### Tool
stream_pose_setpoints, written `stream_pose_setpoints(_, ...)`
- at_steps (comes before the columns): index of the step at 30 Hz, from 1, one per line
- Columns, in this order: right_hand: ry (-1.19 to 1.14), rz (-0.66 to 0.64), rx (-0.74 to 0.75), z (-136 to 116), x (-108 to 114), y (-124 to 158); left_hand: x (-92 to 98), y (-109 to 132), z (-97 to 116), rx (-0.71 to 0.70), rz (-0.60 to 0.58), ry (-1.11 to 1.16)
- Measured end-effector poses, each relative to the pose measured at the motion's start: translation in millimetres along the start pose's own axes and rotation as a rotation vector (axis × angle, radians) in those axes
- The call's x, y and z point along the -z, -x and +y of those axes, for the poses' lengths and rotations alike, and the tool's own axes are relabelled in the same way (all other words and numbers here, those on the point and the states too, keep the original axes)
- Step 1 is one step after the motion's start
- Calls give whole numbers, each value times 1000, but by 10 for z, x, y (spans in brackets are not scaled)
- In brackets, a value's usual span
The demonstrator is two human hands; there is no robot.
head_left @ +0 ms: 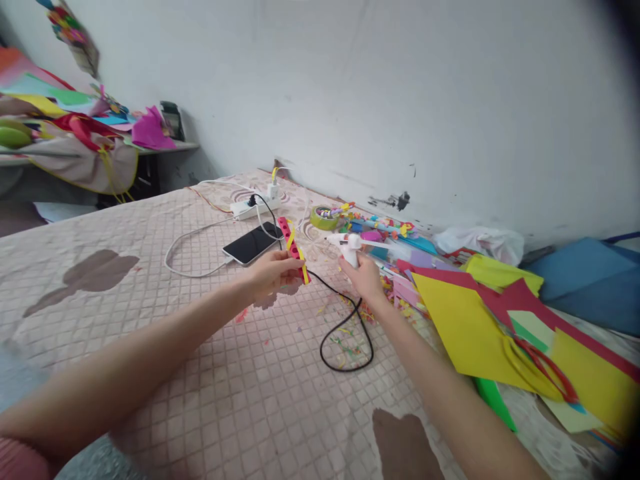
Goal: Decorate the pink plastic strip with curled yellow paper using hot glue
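Pinched in my left hand (276,272) is a narrow pink strip (295,250) with dark red spots and a yellow band along it. My right hand (367,280) grips a white glue gun (350,248) by its handle, its nozzle pointing left toward the strip, with a gap between them. A clear stick extends from the gun's rear. The black cord (370,343) loops on the cloth below my hands. Behind my left hand lies a phone (254,243) with a white cable plugged in.
A white power strip (256,203) with plugs sits at the back. Green tape (324,217) and paper scraps lie along the wall. At right are yellow card sheets (450,327) and red-handled scissors (553,373). A cluttered side table (187,145) stands far left.
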State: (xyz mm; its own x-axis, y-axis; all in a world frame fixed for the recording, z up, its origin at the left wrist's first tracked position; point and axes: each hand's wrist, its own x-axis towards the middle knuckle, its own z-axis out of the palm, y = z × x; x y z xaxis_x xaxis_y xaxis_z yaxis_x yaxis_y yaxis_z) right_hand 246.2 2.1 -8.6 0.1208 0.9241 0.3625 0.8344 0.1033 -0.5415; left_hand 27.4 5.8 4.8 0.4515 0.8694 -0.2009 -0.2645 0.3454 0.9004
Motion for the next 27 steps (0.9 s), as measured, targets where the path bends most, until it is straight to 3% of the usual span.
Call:
stream_pose_setpoints(3, -197, 11, 35, -112, 255, 328, 26, 17, 41, -15, 13, 1)
stream_pose_setpoints(6, -280, -74, -35, -216, 494, 726, 36, 31, 56, -32, -12, -9)
stream_pose_setpoints(11, -319, -187, -79, -300, 649, 1150, 11, 39, 28, -51, -59, -18)
stream_pose_setpoints(27, -350, -264, -62, -312, 629, 1220, -114, 122, 23, -55, -72, -76)
